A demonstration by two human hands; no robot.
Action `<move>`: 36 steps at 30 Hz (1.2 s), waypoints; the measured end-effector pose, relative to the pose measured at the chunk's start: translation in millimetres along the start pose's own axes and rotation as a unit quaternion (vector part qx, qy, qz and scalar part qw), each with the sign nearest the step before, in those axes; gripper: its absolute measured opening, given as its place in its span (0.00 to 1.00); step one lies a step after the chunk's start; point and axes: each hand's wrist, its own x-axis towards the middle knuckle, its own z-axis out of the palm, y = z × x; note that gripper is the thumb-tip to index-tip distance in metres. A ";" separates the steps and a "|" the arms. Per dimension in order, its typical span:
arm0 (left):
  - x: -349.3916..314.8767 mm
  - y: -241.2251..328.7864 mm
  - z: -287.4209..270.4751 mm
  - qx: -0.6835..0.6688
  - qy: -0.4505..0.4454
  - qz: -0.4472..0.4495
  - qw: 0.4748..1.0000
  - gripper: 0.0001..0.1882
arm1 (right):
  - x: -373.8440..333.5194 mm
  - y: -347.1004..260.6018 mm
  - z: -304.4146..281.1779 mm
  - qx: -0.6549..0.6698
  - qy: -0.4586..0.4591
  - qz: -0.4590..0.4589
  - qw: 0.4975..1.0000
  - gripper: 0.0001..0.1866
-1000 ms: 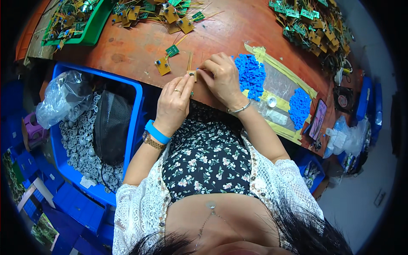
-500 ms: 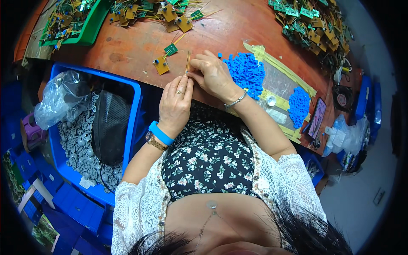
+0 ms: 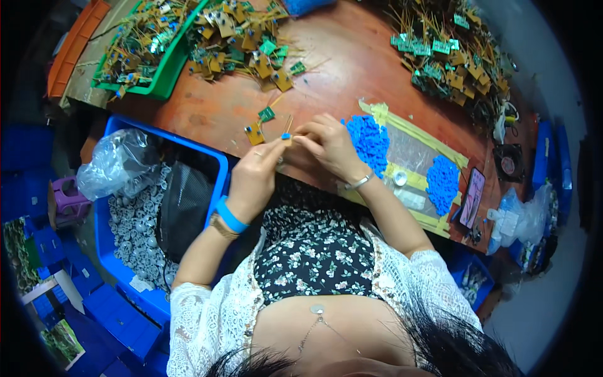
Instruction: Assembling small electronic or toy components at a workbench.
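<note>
My left hand (image 3: 254, 179) pinches a small brown circuit board (image 3: 287, 142) over the table's near edge. A blue terminal block (image 3: 286, 136) shows at the board's top, and thin wires stand up behind it. My right hand (image 3: 331, 147) is closed, its thumb and fingertips meeting the board from the right; the exact grip is hidden. Just beyond my left fingers lie a loose brown board (image 3: 254, 134) and a green board (image 3: 267, 114) with wires. Right of my right hand is a heap of blue terminal blocks (image 3: 369, 143).
Wired boards pile up at the far left (image 3: 235, 38) beside a green tray (image 3: 168, 78), and at the far right (image 3: 452, 56). A second blue heap (image 3: 443, 182), a phone (image 3: 472, 198) and a small round dish (image 3: 400, 178) lie rightward. A blue bin (image 3: 223, 169) of grey parts stands left.
The view has shifted, so the table sits lower and more of the far piles shows. A blue terminal block now shows between my fingertips. My left hand has turned slightly.
</note>
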 end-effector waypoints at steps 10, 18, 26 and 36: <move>158.3 -130.6 -125.9 0.142 0.309 -0.025 0.940 0.32 | 0.2 28.6 -6.5 -0.187 0.069 -0.003 0.980 0.05; 38.7 -74.0 -3.5 0.100 0.132 -0.114 0.980 0.18 | 1.1 15.4 2.2 -0.109 0.034 0.015 0.993 0.03; 10.5 -43.6 25.1 0.105 0.172 -0.079 0.976 0.17 | -2.6 11.8 3.8 -0.155 0.072 0.061 0.983 0.05; -8.8 -7.9 30.7 0.121 0.087 0.043 0.988 0.18 | -14.3 3.1 -8.0 -0.149 0.053 0.023 0.987 0.07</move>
